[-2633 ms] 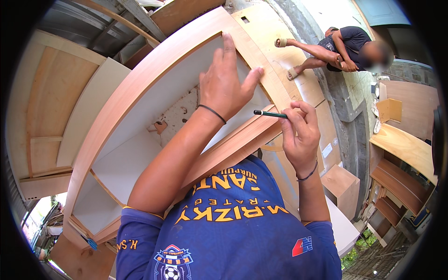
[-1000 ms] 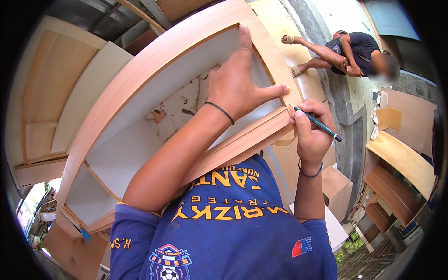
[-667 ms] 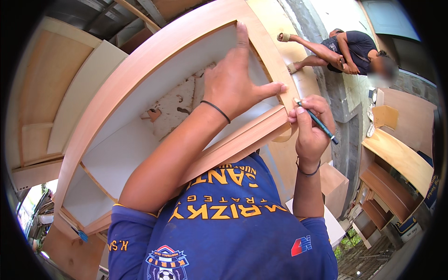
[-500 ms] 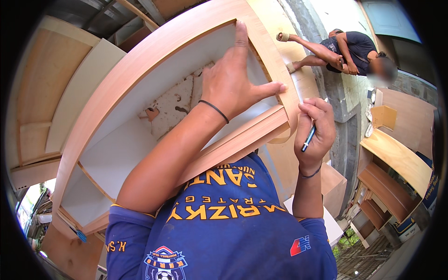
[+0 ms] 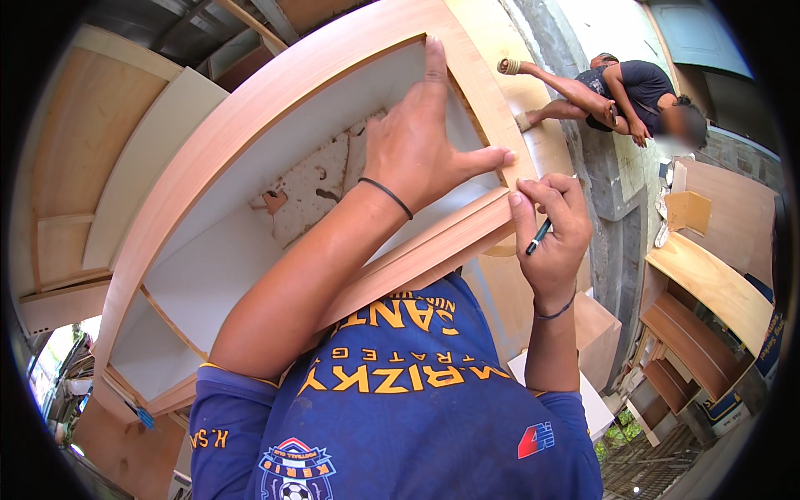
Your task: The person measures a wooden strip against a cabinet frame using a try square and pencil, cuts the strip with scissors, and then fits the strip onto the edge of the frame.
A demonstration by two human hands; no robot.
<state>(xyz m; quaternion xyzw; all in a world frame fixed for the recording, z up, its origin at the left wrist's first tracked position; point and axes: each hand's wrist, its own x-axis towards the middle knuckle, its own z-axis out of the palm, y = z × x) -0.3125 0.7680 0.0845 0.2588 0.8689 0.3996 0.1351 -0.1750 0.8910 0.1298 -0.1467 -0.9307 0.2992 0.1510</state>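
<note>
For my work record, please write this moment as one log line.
Left hand: spread, thumb on wooden cabinet frame | Right hand: holds dark pencil, close to frame's corner | Background: seated person

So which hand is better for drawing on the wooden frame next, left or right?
Probably the right hand: it holds the dark pencil and is right by a corner of the wooden frame. The left hand is spread, thumb on that frame, and holds no pencil.
</note>
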